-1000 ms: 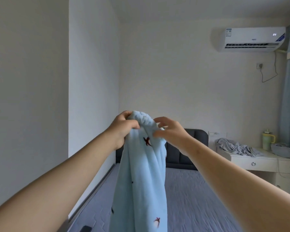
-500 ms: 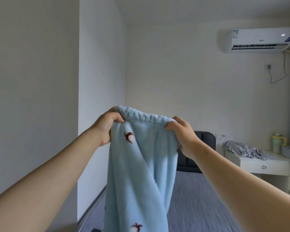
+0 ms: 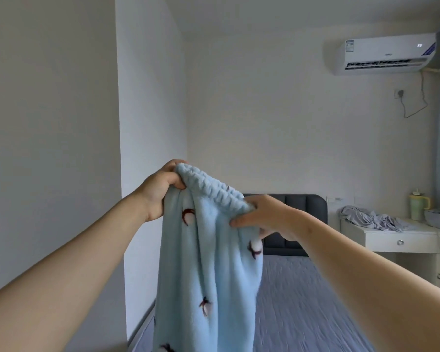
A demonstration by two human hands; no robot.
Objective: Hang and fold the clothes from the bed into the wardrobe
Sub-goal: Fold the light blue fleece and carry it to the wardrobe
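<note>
held up at arm's length above a bed (image 3: 302,301), lower end out of frame: pale blue fleece trousers (image 3: 208,275), pinched by both grips at the gathered elastic waistband (image 3: 214,186). left grip (image 3: 160,191) curled round the higher end of the band; right grip (image 3: 262,217) closed on the lower end, thumb in front, fingers tucked behind the cloth. judged to be mid-step, squaring up the garment ahead of a fold. best done by drawing the band taut and level, giving one shake to drop the legs straight, then matching seam to seam before laying it down. thick plush pile, soft and floppy, likely to slump and bunch rather than take a sharp crease; ribbed ruching along the elastic; small dark red and white motifs scattered over the blue. behind: dark padded headboard (image 3: 308,207), quilted grey-blue cover on the bed, white table (image 3: 404,237) carrying a crumpled grey garment (image 3: 376,219) and a lidded cup (image 3: 418,207). no wardrobe in sight.
</note>
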